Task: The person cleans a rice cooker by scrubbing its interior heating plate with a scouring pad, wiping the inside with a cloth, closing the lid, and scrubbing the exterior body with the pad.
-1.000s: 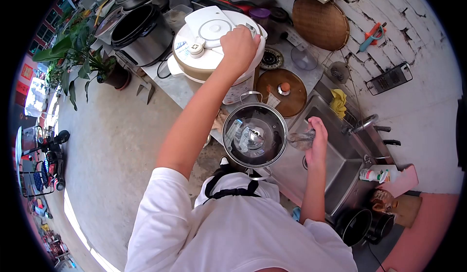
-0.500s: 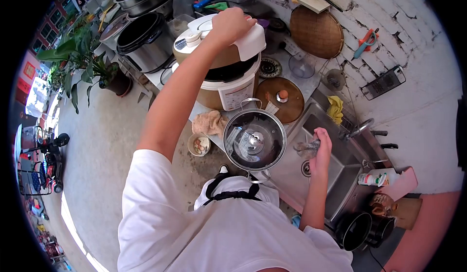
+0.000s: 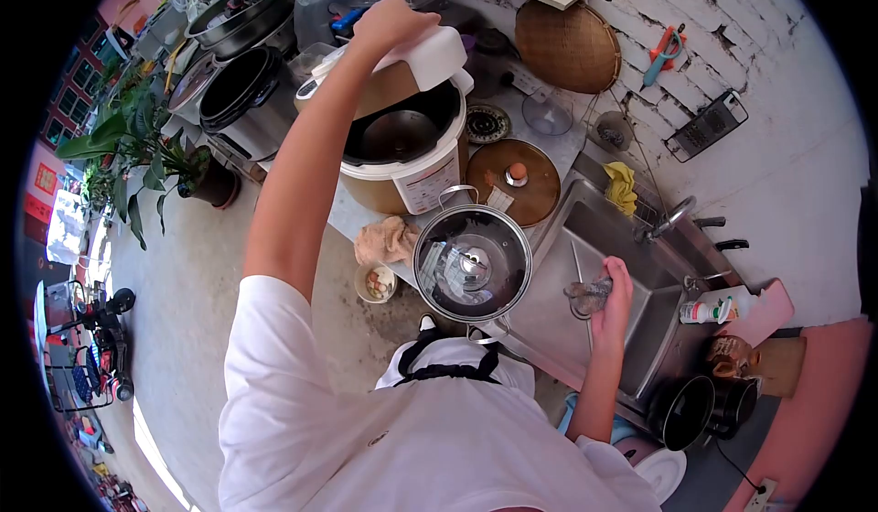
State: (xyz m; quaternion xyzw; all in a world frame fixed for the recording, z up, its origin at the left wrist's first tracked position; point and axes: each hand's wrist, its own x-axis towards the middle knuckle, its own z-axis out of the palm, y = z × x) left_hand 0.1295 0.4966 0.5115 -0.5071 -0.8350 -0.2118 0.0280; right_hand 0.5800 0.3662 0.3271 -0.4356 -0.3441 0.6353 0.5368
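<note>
My left hand [image 3: 393,25] grips the top of the white and gold lid [image 3: 402,77] of an electric cooker [image 3: 437,178]. The hinged lid is tilted up, and the dark inner pot [image 3: 400,137] shows beneath it. Over the sink, my right hand [image 3: 615,300] is closed around a grey, shiny wad [image 3: 587,297] that looks like a steel wool scrubber. Between the hands stands a steel pot with a glass lid [image 3: 473,263]. A brown round lid with an orange-topped knob [image 3: 514,183] lies beside the cooker.
The steel sink [image 3: 654,279] has a faucet [image 3: 672,217] and a yellow cloth [image 3: 620,187] at its back. A tan cloth [image 3: 386,240] lies on the counter edge, above a bowl of scraps [image 3: 377,283]. Another cooker [image 3: 242,105] stands left; black pots [image 3: 681,411] stand right.
My left hand has raised the cooker lid further back, so the inner pot now shows. My right hand, still holding the grey wad, has shifted slightly toward me. The view has shifted a little.
</note>
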